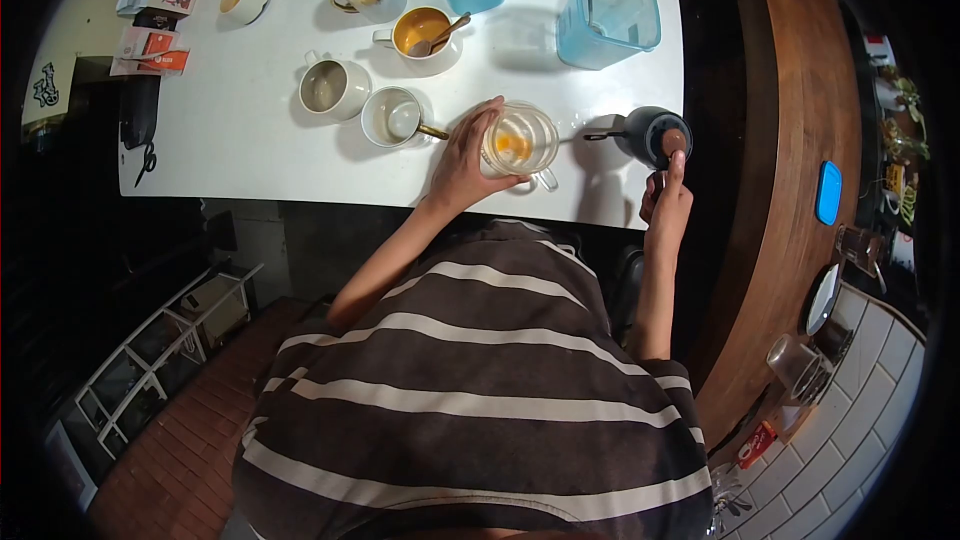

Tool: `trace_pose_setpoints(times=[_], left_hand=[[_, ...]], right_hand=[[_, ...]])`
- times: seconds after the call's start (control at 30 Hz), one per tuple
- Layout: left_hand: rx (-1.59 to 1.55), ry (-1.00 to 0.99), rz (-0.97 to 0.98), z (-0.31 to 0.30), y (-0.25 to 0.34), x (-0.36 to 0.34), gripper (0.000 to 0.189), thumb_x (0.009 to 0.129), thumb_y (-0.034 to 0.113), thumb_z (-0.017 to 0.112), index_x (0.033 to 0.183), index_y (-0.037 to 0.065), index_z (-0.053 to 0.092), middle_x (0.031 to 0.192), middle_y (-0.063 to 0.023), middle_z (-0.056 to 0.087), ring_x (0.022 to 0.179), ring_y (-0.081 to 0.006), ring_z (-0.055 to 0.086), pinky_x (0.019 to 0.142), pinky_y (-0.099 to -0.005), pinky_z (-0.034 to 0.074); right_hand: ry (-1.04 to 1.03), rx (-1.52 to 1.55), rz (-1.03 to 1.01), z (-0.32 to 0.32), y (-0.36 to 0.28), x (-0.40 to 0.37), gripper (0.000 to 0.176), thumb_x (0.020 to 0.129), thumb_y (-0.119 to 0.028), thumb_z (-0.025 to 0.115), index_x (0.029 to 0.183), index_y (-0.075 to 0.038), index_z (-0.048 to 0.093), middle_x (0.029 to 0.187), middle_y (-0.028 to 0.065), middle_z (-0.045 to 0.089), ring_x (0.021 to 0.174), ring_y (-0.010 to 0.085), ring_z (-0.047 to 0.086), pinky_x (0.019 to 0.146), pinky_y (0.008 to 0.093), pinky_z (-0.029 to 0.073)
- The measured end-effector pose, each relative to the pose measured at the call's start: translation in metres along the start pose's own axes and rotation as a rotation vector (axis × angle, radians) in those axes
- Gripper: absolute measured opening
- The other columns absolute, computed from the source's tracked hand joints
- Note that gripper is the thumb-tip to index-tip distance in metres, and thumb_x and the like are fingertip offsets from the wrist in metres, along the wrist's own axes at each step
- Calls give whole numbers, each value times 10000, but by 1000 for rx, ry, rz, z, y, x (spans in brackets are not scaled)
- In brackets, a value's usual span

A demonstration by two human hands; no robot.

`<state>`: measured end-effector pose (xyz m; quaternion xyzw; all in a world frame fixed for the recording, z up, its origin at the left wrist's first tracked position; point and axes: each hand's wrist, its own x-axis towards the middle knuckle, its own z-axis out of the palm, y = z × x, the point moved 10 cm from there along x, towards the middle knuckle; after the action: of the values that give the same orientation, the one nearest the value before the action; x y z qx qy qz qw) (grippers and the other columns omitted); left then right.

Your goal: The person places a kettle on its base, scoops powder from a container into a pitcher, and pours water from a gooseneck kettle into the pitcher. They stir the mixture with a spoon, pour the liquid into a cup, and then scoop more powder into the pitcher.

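My left hand (468, 162) is wrapped around the left side of a clear glass mug (540, 128), thumb at the near side and fingers at the far side. A little orange-yellow stuff shows inside the mug, and its handle points toward me. My right hand (668, 195) is closed at the near side of a dark kettle (640, 127), its thumb reaching up to the brown handle (674, 143). The kettle's thin spout points left toward the mug. Its tilt is hard to judge. Left of my left hand sits a white cup (378, 120) with a gold handle.
On the white table (250, 150) stand a cream mug (345, 90), a yellow-lined cup (432, 55) with a spoon, a gold-handled cup (375, 0), and a small cup (245, 2). Blue plastic containers (610, 35) stand behind. Scissors (147, 162) lie left. A wooden counter (790, 140) runs along the right.
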<state>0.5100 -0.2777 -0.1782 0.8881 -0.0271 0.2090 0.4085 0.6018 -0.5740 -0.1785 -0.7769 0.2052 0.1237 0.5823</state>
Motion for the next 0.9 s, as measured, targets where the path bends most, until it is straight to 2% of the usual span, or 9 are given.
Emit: trace_pose_setpoints(times=[0.23, 0.53, 0.87, 0.9], left_hand=[[-10, 20, 42, -1, 5, 1, 1048, 586, 291, 941, 1415, 53, 347, 1455, -182, 453, 1319, -373, 473, 1115, -477, 391], [-3, 33, 60, -2, 5, -1, 1051, 589, 340, 938, 1417, 58, 354, 1452, -172, 451, 1317, -366, 475, 1108, -478, 399], [-20, 17, 31, -2, 2, -1, 1054, 611, 321, 921, 1440, 62, 324, 1459, -171, 448, 1328, -364, 464, 1121, -478, 378], [-21, 16, 31, -2, 2, -1, 1054, 611, 321, 921, 1440, 62, 324, 1459, -171, 448, 1328, -364, 464, 1121, -478, 378]], right_hand=[[-3, -110, -161, 4, -47, -30, 643, 979, -610, 504, 598, -94, 463, 528, -62, 379, 446, 25, 327, 432, 213, 200], [-6, -197, -376, 11, -66, -37, 616, 1002, -532, 533, 598, -69, 483, 520, -60, 375, 462, 29, 329, 443, 228, 199], [-8, -193, -418, 15, -81, -45, 619, 1003, -526, 535, 596, -63, 485, 523, -61, 362, 475, 31, 311, 465, 243, 183], [-9, -176, -398, 15, -83, -46, 605, 995, -486, 574, 588, -48, 479, 525, -50, 372, 497, 41, 320, 473, 254, 205]])
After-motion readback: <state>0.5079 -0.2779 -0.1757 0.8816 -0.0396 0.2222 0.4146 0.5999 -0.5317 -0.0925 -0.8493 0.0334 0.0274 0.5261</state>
